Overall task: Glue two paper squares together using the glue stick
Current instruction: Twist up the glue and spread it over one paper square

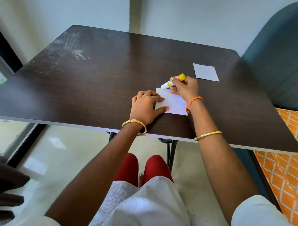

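The glue stick (172, 81) is pinched in the right hand (185, 89), tilted over the near paper square (175, 104), which is pinned to the tabletop (98, 79) by the flat, spread left hand (145, 106).

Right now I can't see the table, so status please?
Left hand pinning near white paper square. Right hand holding yellow-ended glue stick at its far edge. Second white paper square waiting. Nothing in the way.

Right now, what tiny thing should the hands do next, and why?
Probably drag the glue stick across the near paper square. The right hand has its tip at the far edge, the left hand pins the paper, and the second square lies apart.
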